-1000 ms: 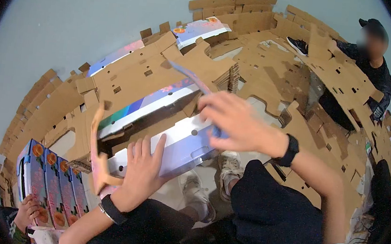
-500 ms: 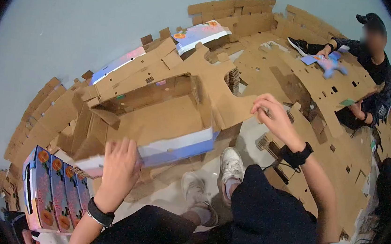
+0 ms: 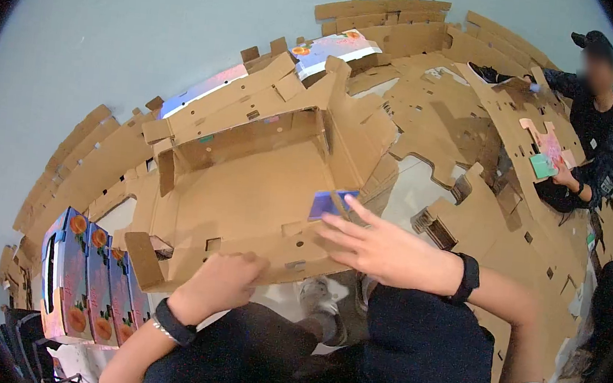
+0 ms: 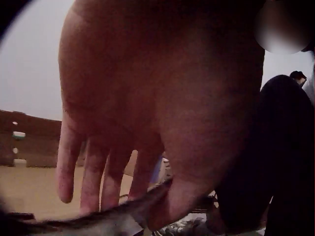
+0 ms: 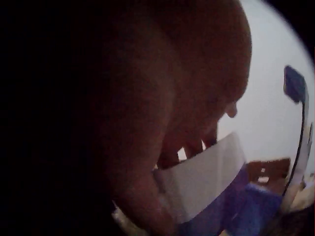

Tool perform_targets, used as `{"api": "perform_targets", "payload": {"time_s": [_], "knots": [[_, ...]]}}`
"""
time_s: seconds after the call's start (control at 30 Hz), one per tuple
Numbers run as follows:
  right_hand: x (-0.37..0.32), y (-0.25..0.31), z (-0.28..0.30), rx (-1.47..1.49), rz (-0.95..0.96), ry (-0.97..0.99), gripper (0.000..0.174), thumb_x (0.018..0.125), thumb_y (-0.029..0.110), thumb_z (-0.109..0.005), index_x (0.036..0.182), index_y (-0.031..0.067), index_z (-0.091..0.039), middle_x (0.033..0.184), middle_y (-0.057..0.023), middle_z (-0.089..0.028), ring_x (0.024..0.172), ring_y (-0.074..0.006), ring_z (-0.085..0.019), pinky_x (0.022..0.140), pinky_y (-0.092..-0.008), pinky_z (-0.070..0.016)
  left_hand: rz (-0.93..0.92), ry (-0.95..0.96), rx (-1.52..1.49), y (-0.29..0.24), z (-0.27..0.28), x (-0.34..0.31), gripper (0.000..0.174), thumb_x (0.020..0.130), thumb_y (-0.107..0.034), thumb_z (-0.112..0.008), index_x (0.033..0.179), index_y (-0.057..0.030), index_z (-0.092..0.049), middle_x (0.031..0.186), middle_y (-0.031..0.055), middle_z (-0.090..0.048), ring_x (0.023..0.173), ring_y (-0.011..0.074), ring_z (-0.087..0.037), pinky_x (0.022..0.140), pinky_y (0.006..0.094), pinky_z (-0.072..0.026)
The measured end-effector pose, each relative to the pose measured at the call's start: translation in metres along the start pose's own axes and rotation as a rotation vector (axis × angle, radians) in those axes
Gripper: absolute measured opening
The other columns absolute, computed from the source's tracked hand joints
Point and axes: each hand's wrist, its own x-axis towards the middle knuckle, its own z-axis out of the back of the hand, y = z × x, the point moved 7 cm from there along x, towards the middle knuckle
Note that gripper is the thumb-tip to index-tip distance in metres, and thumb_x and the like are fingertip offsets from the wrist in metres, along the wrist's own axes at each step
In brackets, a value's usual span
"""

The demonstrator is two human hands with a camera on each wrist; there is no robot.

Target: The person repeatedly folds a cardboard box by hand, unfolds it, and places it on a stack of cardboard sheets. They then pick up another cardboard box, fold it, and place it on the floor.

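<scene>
A shallow brown cardboard box (image 3: 248,182) lies open side up in front of me, with brown walls and flaps around it. My left hand (image 3: 222,283) grips its near wall toward the left; in the left wrist view, the left hand (image 4: 152,108) has fingers over the rim and the thumb on the near side. At the near right corner, beside a blue flap (image 3: 324,206), is my right hand (image 3: 389,251). The right wrist view has a white and purple panel (image 5: 202,182) between the fingers and thumb of the right hand (image 5: 172,98).
Orange-printed boxes (image 3: 69,276) stand at the lower left. Flattened cardboard (image 3: 433,104) covers much of the floor to the right, with a stack of pieces (image 3: 435,230) near my knee. A person in black (image 3: 600,131) sits at the right, holding a pink and green piece (image 3: 546,155).
The box's near wall has tilted outward, showing its brown inside. My right hand has come left to the near right corner; my left hand has shifted right and nearer to me.
</scene>
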Motion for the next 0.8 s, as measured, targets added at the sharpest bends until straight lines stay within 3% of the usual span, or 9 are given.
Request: {"api": "perform_targets", "payload": {"time_s": [0.07, 0.13, 0.33, 0.47, 0.6, 0.67, 0.73, 0.77, 0.8], "knots": [[-0.002, 0.005, -0.023, -0.007, 0.018, 0.069, 0.014, 0.071, 0.016, -0.063, 0.081, 0.0077, -0.065, 0.101, -0.0106, -0.067, 0.114, -0.0258, -0.057, 0.117, -0.0492, -0.0148, 0.018, -0.066, -0.038, 0.010, 0.004, -0.026, 0.036, 0.075, -0.010, -0.061, 0.110, -0.0084, -0.058, 0.089, 0.0143, -0.062, 0.086, 0.0338, -0.063, 0.073, 0.0464, -0.0504], [-0.011, 0.007, -0.065, -0.107, -0.015, 0.389, 0.022, 0.072, 0.019, -0.064, 0.091, 0.0088, -0.064, 0.077, -0.0085, -0.067, 0.083, -0.0249, -0.068, 0.100, -0.0421, -0.0428, 0.044, -0.134, -0.072, 0.031, -0.007, -0.062, 0.040, 0.074, -0.008, -0.061, 0.114, -0.0090, -0.057, 0.093, 0.0151, -0.062, 0.090, 0.0339, -0.062, 0.078, 0.0473, -0.0495], [-0.011, -0.028, -0.027, -0.022, -0.178, 0.080, 0.030, 0.072, 0.014, -0.060, 0.101, 0.0056, -0.060, 0.057, -0.0065, -0.057, 0.055, -0.0235, -0.063, 0.045, -0.0374, -0.0466, 0.330, -0.501, 0.287, 0.103, -0.013, -0.148, 0.047, 0.071, -0.001, -0.059, 0.116, -0.0106, -0.062, 0.097, 0.0156, -0.066, 0.089, 0.0336, -0.063, 0.078, 0.0446, -0.0504], [0.056, -0.119, 0.092, -0.448, -0.278, -0.527, 0.033, 0.077, 0.007, -0.060, 0.109, 0.0110, -0.053, 0.063, -0.0105, -0.062, 0.060, -0.0293, -0.066, 0.048, -0.0410, -0.0511, 0.762, -0.698, 0.640, 0.212, 0.097, -0.168, 0.050, 0.077, 0.000, -0.056, 0.124, -0.0174, -0.060, 0.078, 0.0175, -0.065, 0.059, 0.0294, -0.062, 0.053, 0.0390, -0.0484], [0.073, -0.226, 0.212, -0.662, -0.573, -0.949, 0.027, 0.079, 0.014, -0.061, 0.104, 0.0123, -0.068, 0.071, -0.0121, -0.065, 0.062, -0.0296, -0.064, 0.053, -0.0355, -0.0497, 0.645, -1.371, 0.613, 0.146, 0.261, -0.197, 0.063, 0.081, 0.004, -0.054, 0.135, -0.0287, -0.052, 0.090, 0.0171, -0.067, 0.064, 0.0254, -0.065, 0.057, 0.0388, -0.0493], [0.044, -0.151, 0.251, -0.572, -0.448, -1.236, 0.027, 0.086, 0.013, -0.059, 0.111, 0.0076, -0.067, 0.095, -0.0165, -0.069, 0.085, -0.0325, -0.067, 0.067, -0.0354, -0.0526, 0.433, -1.515, 0.809, 0.068, 0.266, -0.199, 0.055, 0.084, 0.009, -0.048, 0.133, -0.0140, -0.055, 0.123, 0.0167, -0.061, 0.103, 0.0250, -0.065, 0.086, 0.0366, -0.0512], [0.014, -0.139, 0.228, -0.798, -0.427, -1.236, 0.028, 0.078, 0.015, -0.060, 0.105, 0.0175, -0.068, 0.077, -0.0090, -0.067, 0.064, -0.0304, -0.064, 0.054, -0.0403, -0.0507, 0.411, -1.538, 0.876, 0.042, 0.233, -0.202, 0.049, 0.084, 0.010, -0.047, 0.130, -0.0033, -0.056, 0.125, 0.0147, -0.061, 0.116, 0.0285, -0.059, 0.097, 0.0362, -0.0464], [0.008, -0.129, 0.216, -0.715, -0.217, -1.292, 0.045, 0.076, 0.014, -0.059, 0.120, 0.0241, -0.065, 0.085, -0.0080, -0.069, 0.065, -0.0268, -0.064, 0.055, -0.0372, -0.0499, 0.451, -1.504, 0.815, 0.045, 0.208, -0.197, 0.049, 0.083, 0.009, -0.049, 0.130, -0.0018, -0.055, 0.127, 0.0143, -0.060, 0.118, 0.0297, -0.057, 0.099, 0.0374, -0.0454], [0.007, -0.126, 0.190, -0.723, -0.369, -1.160, 0.053, 0.075, 0.013, -0.058, 0.125, 0.0283, -0.062, 0.093, -0.0048, -0.070, 0.061, -0.0210, -0.061, 0.052, -0.0330, -0.0481, 0.493, -1.467, 0.753, 0.053, 0.176, -0.188, 0.050, 0.082, 0.009, -0.050, 0.131, -0.0002, -0.054, 0.129, 0.0139, -0.059, 0.120, 0.0308, -0.056, 0.101, 0.0387, -0.0444]]}}
